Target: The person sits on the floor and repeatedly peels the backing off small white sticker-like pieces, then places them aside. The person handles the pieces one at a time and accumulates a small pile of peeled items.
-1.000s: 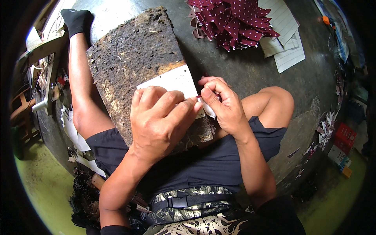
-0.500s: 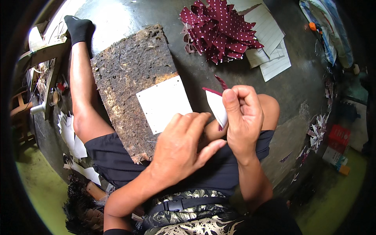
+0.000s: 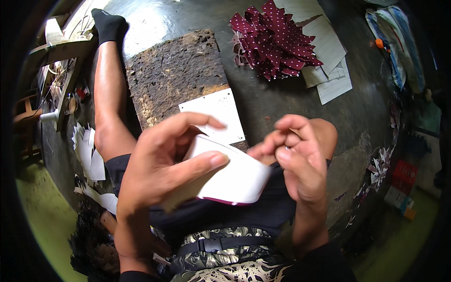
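Observation:
A white folded piece (image 3: pixel 235 181) with a maroon, white-dotted lower edge is in front of my lap. My left hand (image 3: pixel 162 157) grips its left part, thumb on the white face, the other fingers behind or over it. At its right end is my right hand (image 3: pixel 300 160), fingers bent and loosely apart, slightly blurred. One fingertip is at or very near the piece's upper right corner; I cannot tell whether it touches. Beyond my hands, a white square plate (image 3: pixel 218 113) with small dark holes rests on a rough brown board (image 3: pixel 176 66).
A heap of maroon dotted fabric pieces (image 3: pixel 277 42) lies ahead, beside lined paper sheets (image 3: pixel 331 70). White paper scraps (image 3: pixel 89 155) are by my left leg (image 3: pixel 108 89). More scraps (image 3: pixel 381 164) and a red box (image 3: pixel 405 174) lie at right. A wooden frame (image 3: pixel 61 75) stands far left.
The white piece has come nearer and lower, turning its white face up. My left hand has left the board area and taken hold of it; my right hand's fingers have loosened.

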The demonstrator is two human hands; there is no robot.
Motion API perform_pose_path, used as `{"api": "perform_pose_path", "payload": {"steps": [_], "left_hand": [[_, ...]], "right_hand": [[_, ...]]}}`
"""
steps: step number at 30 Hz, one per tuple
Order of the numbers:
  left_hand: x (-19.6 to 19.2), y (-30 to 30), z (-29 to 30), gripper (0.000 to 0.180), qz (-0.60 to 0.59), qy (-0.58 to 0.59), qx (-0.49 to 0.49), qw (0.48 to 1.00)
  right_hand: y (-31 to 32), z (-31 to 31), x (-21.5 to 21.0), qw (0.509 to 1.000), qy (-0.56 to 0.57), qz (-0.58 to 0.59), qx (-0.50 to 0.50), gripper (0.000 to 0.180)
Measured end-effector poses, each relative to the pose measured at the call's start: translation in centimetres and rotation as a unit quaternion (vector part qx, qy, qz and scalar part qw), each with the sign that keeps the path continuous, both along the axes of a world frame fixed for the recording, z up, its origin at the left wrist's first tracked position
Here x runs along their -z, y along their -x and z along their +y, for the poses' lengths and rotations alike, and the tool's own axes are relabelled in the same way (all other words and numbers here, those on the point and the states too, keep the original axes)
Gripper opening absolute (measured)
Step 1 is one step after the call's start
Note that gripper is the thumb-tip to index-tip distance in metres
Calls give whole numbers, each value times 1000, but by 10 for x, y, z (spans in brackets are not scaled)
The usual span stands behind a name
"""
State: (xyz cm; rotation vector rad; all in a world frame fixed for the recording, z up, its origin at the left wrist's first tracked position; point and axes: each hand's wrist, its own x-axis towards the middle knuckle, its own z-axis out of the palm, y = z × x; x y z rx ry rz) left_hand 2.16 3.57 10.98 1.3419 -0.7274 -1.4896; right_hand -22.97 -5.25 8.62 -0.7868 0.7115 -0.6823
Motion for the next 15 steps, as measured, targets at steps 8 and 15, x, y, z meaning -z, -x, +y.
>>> {"api": "perform_pose_path", "payload": {"steps": [8, 15], "left_hand": [[47, 13, -37, 65, -379, 96, 174, 904], [81, 26, -31, 22, -479, 204, 24, 854]], "right_hand": [[-25, -14, 50, 955, 141, 239, -108, 21], [-26, -32, 73, 966, 142, 207, -68, 16]]}}
